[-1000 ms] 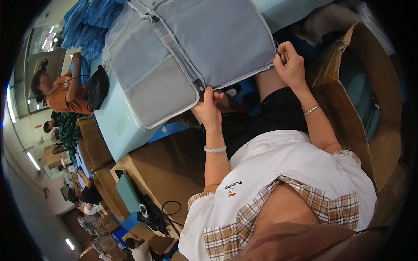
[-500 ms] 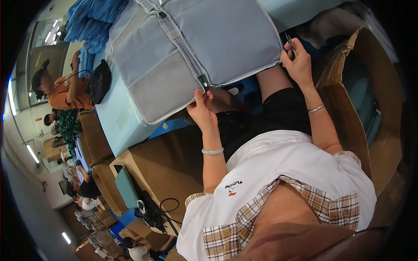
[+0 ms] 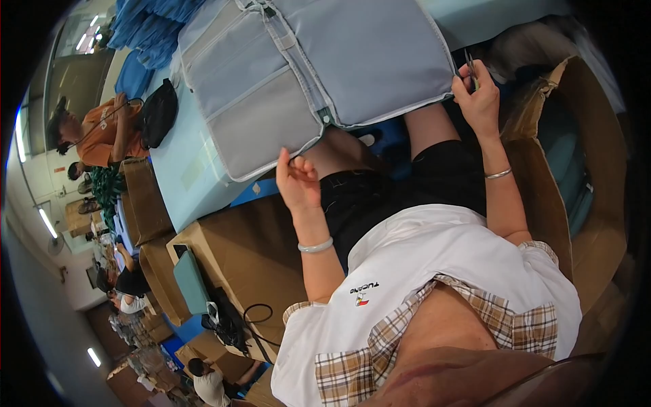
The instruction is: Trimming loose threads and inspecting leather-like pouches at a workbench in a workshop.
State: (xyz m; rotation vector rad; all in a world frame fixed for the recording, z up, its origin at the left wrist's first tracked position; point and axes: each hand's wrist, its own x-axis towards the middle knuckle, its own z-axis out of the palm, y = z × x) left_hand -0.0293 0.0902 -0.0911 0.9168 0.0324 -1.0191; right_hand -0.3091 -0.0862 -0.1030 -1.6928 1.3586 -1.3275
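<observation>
A grey zippered fabric organizer (image 3: 376,68) lies unfolded on a pale blue table (image 3: 176,186), with pocketed panels at its left. My left hand (image 3: 298,184) is just below the organizer's lower left edge, index finger raised and the others loosely curled, with nothing visible in it; whether the fingertips touch the edge is unclear. My right hand (image 3: 480,102) is closed around small metal snips (image 3: 470,68) at the organizer's right corner, blades pointing up.
Blue fabric (image 3: 142,30) is piled at the upper left beside a black pouch (image 3: 159,112). A worker in orange (image 3: 102,132) is at the left. Cardboard boxes flank me, the right one (image 3: 590,258) holding teal items (image 3: 566,169). A teal case (image 3: 190,281) lies on the left box.
The organizer has shifted rightward and up, and my right hand with the snips has moved with it. My left hand has moved left and lower, away from the middle zipper.
</observation>
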